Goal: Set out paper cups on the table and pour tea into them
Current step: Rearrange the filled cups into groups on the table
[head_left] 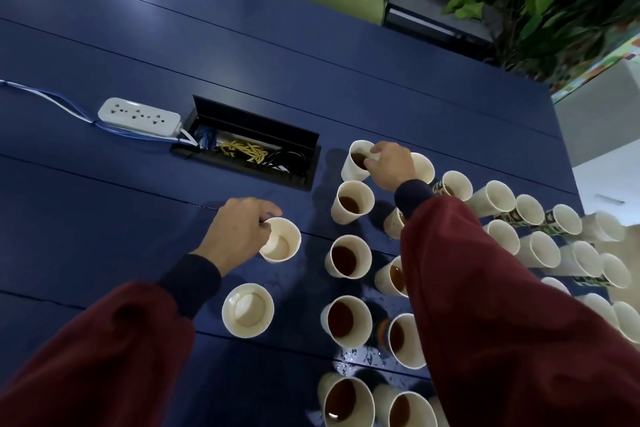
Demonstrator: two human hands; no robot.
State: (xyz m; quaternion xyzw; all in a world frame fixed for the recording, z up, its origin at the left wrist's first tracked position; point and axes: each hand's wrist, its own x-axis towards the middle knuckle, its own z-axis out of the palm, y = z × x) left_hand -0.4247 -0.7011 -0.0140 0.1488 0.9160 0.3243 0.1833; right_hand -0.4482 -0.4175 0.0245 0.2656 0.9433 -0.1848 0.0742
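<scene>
Plainly, my left hand (239, 229) pinches the rim of an empty cup (281, 248) and my right hand (389, 165) grips a tea-filled cup (350, 166) on the blue table (138, 45). My right sleeve (485, 305) hides several cups, and the nearest ones are cut off.

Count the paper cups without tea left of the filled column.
2. The far cup is pinched at its rim by the left hand; the near cup stands free, closer to the camera. The left sleeve could hide more.
</scene>
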